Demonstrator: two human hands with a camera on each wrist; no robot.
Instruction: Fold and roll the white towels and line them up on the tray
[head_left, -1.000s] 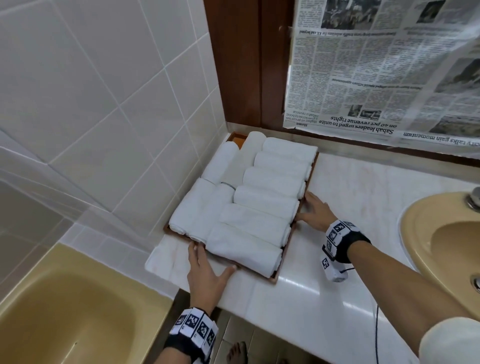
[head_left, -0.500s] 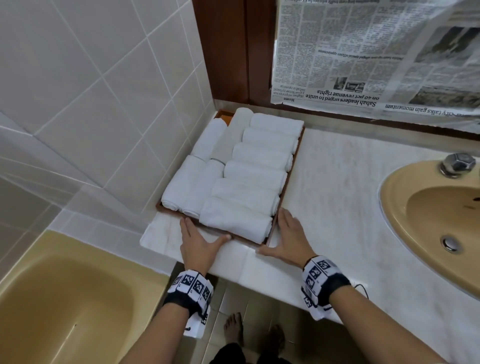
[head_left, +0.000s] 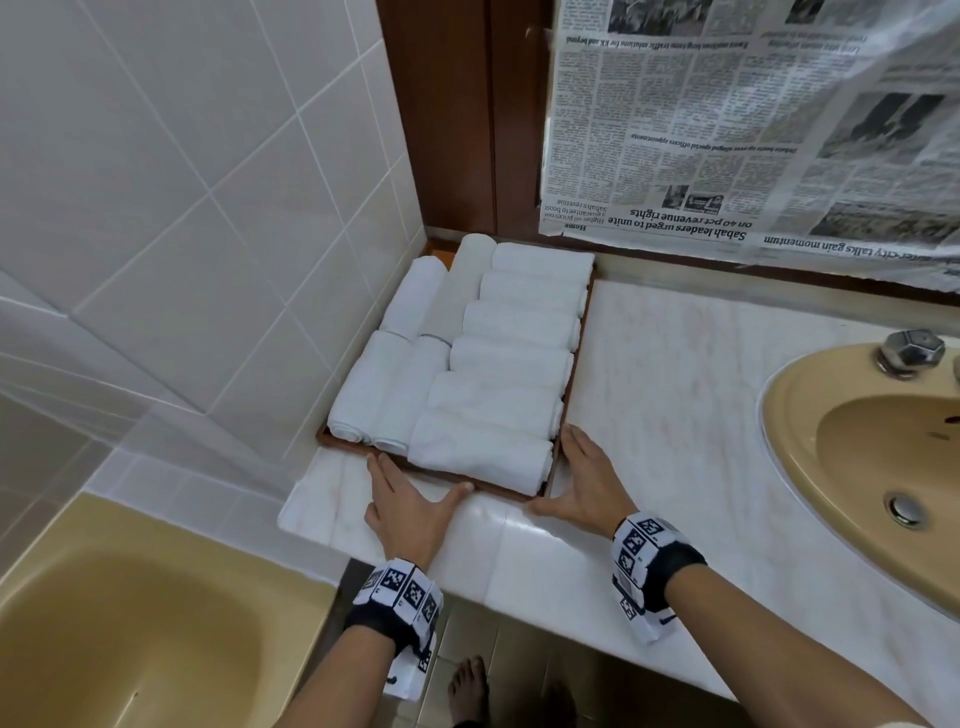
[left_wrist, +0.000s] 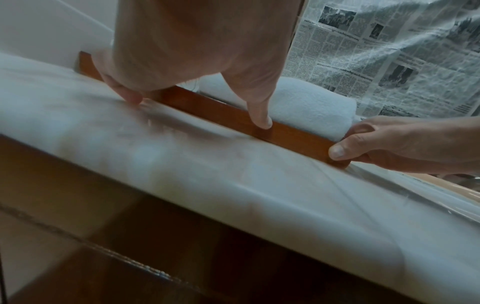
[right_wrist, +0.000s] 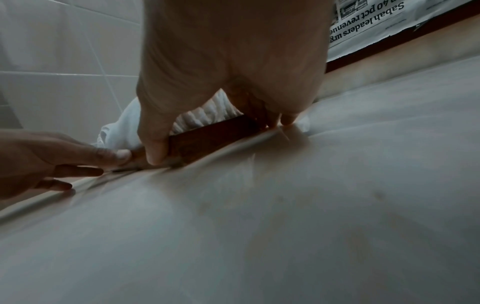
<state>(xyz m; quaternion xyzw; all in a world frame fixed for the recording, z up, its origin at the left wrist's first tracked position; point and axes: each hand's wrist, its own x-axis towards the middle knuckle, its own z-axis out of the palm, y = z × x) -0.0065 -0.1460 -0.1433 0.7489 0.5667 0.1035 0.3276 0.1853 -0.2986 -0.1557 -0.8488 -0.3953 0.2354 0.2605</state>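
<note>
- Bench (head_left: 675, 364): pale marble top, running from the tiled wall corner to a yellow basin (head_left: 872, 441) on the right.
- Tray (head_left: 441, 475): brown wood, set in the far-left corner of the bench, its long axis running away from the person; near rim lies straight ahead of both hands.
- White towels (head_left: 498, 364): rolled, filling the tray; right column lies crosswise, left rolls lie lengthwise. None loose on the bench, so lining-up looks complete.
- Left hand (head_left: 410, 512): flat on the bench, fingers extended, thumb and fingertips touching the near rim left of centre. Grasping nothing.
- Right hand (head_left: 584, 483): fingers straight along the right rim, thumb against the near-right corner. Grasping nothing.
- Judgement: any further nudge goes away from the person, along the long axis; both hands equally near.
</note>
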